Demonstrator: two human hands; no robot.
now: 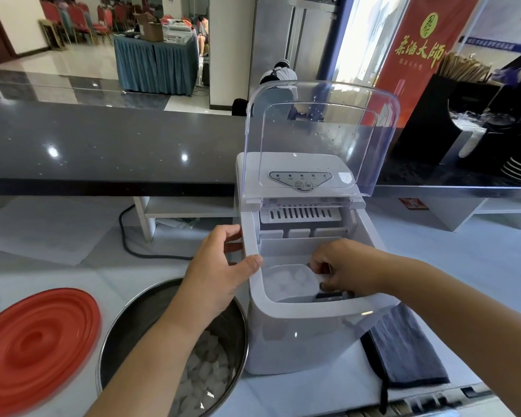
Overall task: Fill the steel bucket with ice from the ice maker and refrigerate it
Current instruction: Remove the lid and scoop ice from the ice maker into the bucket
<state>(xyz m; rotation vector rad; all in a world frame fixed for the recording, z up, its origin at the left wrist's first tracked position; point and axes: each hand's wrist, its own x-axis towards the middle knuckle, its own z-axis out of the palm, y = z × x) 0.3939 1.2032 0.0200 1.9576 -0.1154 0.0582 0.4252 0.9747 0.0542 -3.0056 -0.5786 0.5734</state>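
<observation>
With left hand [220,266] grip clamped on the ice maker [301,332] rim and right hand [343,266] grip pinching the scoop [313,279], I'd lift level and tip over the steel bucket [139,320].

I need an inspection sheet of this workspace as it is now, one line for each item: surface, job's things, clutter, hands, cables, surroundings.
Surface: pale table, which carries all the near things.
Job's things: white ice maker, its clear lid raised; steel bucket at its left, partly filled with ice; clear scoop inside the maker.
Clutter: red lid flat, left of the bucket; dark cloth right of the maker.
Hands: left hand grips the maker's left rim; right hand holds the scoop.
Cables: black cable on the table behind the left hand.
Surroundings: black counter, red banner, steel refrigerator.
</observation>
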